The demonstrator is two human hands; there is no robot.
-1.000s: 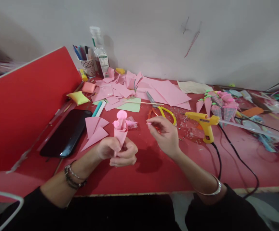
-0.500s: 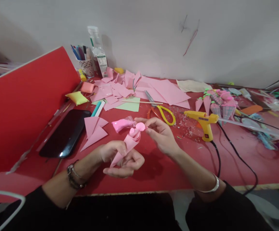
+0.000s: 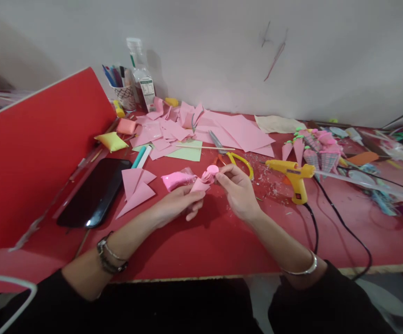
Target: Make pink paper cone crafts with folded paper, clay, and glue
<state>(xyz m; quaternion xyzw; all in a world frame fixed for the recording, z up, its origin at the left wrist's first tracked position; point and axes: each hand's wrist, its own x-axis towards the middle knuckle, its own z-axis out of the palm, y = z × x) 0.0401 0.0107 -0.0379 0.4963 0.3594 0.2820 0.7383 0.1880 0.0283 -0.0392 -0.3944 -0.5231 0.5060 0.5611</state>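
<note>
My left hand (image 3: 183, 204) is closed round a pink paper cone (image 3: 200, 185), whose wide end points up and to the right. Pink clay (image 3: 213, 170), pressed into a flat round piece, sits at that end, pinched by the fingertips of my right hand (image 3: 238, 190). Just behind my left hand lies a clear packet of pink clay (image 3: 178, 179). Scissors with yellow handles (image 3: 241, 164) rest beyond my right hand. Cut pink paper pieces (image 3: 138, 188) lie to the left of the packet.
A yellow glue gun (image 3: 293, 174) with a black cord lies at right, near several finished cones (image 3: 326, 148). At left are a black phone (image 3: 95, 192) and a standing red board (image 3: 41, 153). Pink paper scraps (image 3: 173, 127), a bottle (image 3: 143, 83) and a pen cup (image 3: 124, 97) are at the back.
My left hand has turned over and moved up and right with the cone. The cone now tips further to the right, and my right hand has shifted slightly right with the clay.
</note>
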